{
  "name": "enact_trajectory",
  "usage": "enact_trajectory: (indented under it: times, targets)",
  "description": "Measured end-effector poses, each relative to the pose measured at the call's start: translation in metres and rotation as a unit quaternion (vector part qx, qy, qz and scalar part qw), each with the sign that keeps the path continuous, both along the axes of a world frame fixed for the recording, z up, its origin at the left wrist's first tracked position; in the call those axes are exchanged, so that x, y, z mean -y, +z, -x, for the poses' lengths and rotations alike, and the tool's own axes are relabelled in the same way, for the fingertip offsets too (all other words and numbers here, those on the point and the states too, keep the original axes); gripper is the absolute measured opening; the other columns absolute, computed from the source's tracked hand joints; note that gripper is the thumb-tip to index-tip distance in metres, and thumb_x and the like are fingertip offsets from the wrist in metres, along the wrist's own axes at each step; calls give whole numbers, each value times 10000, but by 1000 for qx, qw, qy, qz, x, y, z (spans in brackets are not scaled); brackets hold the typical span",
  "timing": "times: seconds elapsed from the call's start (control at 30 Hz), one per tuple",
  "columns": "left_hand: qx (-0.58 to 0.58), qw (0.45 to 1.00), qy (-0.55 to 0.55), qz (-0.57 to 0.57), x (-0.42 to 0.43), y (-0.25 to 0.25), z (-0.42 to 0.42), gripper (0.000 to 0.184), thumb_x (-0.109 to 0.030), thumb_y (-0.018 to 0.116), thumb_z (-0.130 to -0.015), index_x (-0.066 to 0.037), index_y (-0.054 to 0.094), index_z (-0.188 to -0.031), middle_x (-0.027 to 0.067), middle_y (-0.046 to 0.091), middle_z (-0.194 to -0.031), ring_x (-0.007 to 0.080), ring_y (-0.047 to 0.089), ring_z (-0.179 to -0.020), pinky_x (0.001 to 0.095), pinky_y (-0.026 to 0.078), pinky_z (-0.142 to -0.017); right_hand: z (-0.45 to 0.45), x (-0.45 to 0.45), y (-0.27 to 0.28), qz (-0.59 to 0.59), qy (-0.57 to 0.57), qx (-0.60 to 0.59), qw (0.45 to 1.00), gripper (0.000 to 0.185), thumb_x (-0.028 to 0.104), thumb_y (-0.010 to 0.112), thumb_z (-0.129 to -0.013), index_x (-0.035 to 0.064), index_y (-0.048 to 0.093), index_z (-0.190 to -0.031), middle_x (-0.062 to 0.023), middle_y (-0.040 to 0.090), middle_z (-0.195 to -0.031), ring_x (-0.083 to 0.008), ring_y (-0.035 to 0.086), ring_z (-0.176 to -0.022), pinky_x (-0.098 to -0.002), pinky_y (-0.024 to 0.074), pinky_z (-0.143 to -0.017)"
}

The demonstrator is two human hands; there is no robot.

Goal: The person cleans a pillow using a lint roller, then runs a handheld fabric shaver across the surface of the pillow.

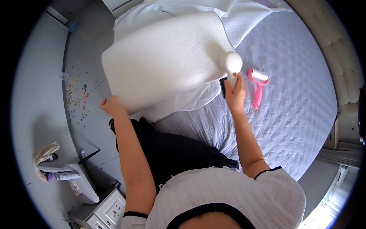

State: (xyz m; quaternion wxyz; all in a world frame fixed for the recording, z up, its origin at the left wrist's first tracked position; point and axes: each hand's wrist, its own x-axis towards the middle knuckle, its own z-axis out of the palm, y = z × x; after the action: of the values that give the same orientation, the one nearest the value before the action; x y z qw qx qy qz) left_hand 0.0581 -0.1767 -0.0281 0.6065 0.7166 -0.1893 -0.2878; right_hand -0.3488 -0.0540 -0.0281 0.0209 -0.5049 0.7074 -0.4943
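A large white pillow (164,57) with a dimpled cover lies tilted across the bed's edge. My left hand (113,106) is closed on its near left corner, with some fingers hidden. My right hand (236,95) is wrapped round the handle of a white round-headed fabric shaver (232,63), whose head is at the pillow's right edge. From here I cannot tell whether the head touches the cover. A thin white cord runs beside my right hand. Just right of it, a pink-handled lint roller (258,87) lies on the bed.
A grey quilted cover (289,103) spreads over the bed, with white bedding (251,19) bunched at the far side. Partly behind the shaver's handle lies a dark flat object (223,88). Small colourful pieces (78,95) are scattered on the floor at left. A white drawer cabinet (108,210) stands lower left.
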Motion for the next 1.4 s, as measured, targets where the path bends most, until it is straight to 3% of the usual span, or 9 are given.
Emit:
enact_trajectory:
  times: [0.1,0.17,0.27,0.53,0.73,1.0,1.1,1.33,1.4]
  targets:
    - [9,997,-79,19,-4,1,31,672,-112,703,-789,-27,329,-1341,234,499,-1262,340,575,-1072,455,494,-914,-49,-5,-3,-40,114,41,992,566,139,686,-839,-27,431,-1317,-211,586,-1142,-391,624,-935,-439,523,-744]
    - [475,856,-204,25,-11,-11,62,638,-194,694,-788,-37,415,-1340,208,474,-1338,385,475,-1223,523,362,-1046,-92,-16,4,-79,187,54,978,604,148,689,-827,23,406,-1346,-188,582,-1155,-390,636,-902,-434,535,-716]
    - [566,769,-284,86,-27,-9,110,594,-238,697,-764,-13,499,-1277,213,458,-1356,401,438,-1258,551,290,-1070,-108,-27,15,-136,213,80,964,613,153,693,-815,58,407,-1348,-176,589,-1151,-387,648,-855,-430,540,-699]
    - [564,731,-368,112,-42,-7,128,584,-268,656,-818,-82,468,-1339,197,416,-1428,377,349,-1351,585,218,-1099,-23,-37,-36,-23,79,-19,996,571,133,683,-825,-12,420,-1310,-233,623,-1029,-417,652,-795,-457,536,-684]
    - [550,733,-380,124,-42,-8,125,568,-278,654,-832,-76,477,-1332,209,419,-1424,380,360,-1343,573,227,-1093,22,-26,-61,-70,-72,236,967,465,205,646,-897,-18,434,-1246,-250,634,-911,-362,660,-757,-410,498,-660]
    - [547,728,-393,129,-43,-6,120,564,-281,655,-830,-87,488,-1333,206,417,-1431,380,355,-1350,567,227,-1102,-63,-38,-48,-52,101,117,987,517,146,664,-871,13,371,-1276,-173,602,-734,-264,565,-515,-396,459,-511]
    - [548,722,-405,119,-44,-6,120,560,-256,652,-825,-85,487,-1332,204,393,-1447,385,330,-1365,565,198,-1128,-98,-47,-28,-174,198,119,957,566,186,677,-854,71,370,-1315,-225,635,-993,-381,660,-687,-458,517,-597]
    - [527,725,-424,128,-43,-10,113,504,-144,588,-858,-75,476,-1345,187,405,-1447,379,336,-1365,563,202,-1130,-104,-52,-39,-147,271,78,948,572,204,677,-854,70,368,-1317,-244,631,-1026,-445,643,-804,-495,510,-689]
    - [529,725,-421,126,-40,-10,112,501,-135,582,-859,-73,475,-1344,185,406,-1446,378,339,-1364,562,203,-1131,-86,-53,-44,-209,197,173,942,569,191,675,-858,63,371,-1321,-254,629,-1037,-441,645,-855,-470,511,-716]
